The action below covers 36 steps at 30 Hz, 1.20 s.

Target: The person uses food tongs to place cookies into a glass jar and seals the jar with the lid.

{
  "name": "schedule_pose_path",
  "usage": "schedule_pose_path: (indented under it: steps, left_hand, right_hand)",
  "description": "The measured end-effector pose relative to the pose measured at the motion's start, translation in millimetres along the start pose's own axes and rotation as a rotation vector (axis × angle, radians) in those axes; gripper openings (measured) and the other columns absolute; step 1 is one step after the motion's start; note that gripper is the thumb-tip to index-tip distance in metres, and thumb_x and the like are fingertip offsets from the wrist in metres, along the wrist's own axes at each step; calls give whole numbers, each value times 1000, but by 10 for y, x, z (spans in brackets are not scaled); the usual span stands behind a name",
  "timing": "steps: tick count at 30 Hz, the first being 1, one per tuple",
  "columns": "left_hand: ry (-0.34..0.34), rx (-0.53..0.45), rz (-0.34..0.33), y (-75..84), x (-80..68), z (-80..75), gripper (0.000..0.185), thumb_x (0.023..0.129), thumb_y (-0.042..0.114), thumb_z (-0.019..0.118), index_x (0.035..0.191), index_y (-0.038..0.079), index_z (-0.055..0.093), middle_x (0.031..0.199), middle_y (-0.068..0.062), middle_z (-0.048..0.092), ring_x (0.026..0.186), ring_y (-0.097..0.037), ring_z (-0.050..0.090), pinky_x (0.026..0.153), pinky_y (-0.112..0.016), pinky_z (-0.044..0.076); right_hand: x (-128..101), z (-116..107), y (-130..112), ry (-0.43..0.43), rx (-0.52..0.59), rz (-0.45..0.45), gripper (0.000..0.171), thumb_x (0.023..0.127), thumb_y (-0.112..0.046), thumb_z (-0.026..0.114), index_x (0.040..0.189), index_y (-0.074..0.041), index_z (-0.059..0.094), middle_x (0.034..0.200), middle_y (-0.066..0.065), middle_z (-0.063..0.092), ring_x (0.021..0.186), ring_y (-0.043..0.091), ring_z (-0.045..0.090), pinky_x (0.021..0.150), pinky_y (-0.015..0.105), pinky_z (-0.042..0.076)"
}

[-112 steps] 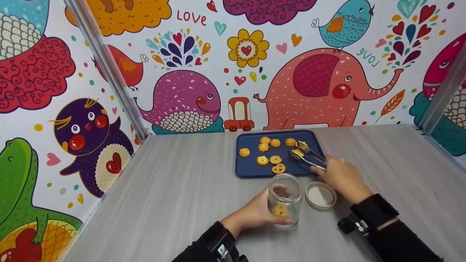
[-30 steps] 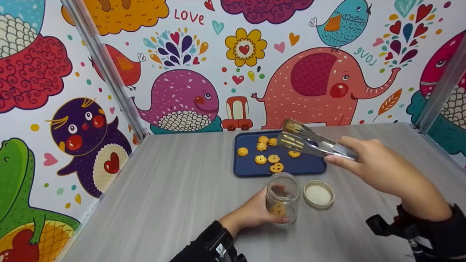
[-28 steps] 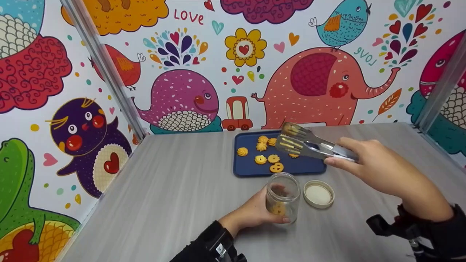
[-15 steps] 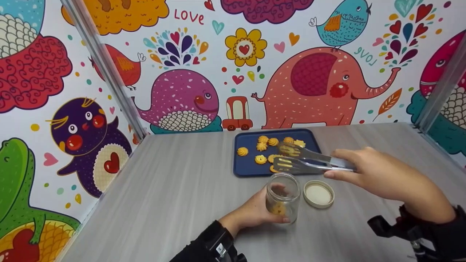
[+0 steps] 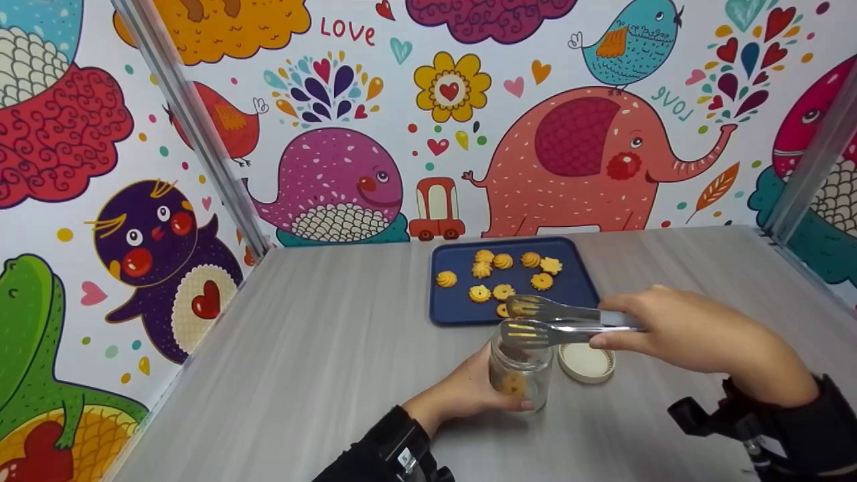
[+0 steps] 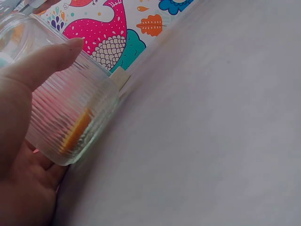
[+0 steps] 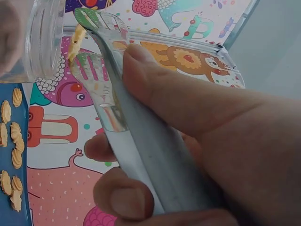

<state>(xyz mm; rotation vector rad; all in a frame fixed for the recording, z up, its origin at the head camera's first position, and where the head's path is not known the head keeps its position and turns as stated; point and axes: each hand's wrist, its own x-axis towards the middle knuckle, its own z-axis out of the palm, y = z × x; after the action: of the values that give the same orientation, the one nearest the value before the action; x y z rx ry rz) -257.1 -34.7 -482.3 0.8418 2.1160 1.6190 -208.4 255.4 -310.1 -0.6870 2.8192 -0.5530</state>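
My left hand grips a clear glass jar, standing without its lid on the table. A golden cookie shows low inside it through the ribbed glass. My right hand holds metal tongs with slotted ends, thumb on one arm and fingers curled round the other. In the right wrist view a thin cookie is pinched between the tong tips, beside the jar's rim. From the head view the tips overlap the jar's mouth.
A blue tray with several piped and ring-shaped cookies lies behind the jar. The round lid rests just right of the jar, partly behind the tongs. Patterned wall panels border the table.
The tongs were down at the tray's right side, then raised above it. They have since come left and down to the jar's mouth. My left hand and the jar stay put.
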Motion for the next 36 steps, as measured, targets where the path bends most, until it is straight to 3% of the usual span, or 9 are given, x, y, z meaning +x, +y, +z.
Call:
schedule_pose_path:
  steps: [23,36]
  left_hand:
    - [3,-3,12,-1,5,-1,99,79,18,95,158,37,40,143,18,61,136,-4,53,121,-33,30]
    - [8,-7,-1,-5,-6,0,98,78,18,96,157,36,41,140,18,62,134,-4,54,121,-32,31]
  right_hand:
    - [-14,-4,-13,-35,20,13,59,94,-64,71,126,-14,75,93,-13,72,77,10,62,66,29,53]
    - [-7,7,-6,-34,-34,14,61,93,-63,73,125,-12,74,95,-11,72,77,9,62,67,30,54]
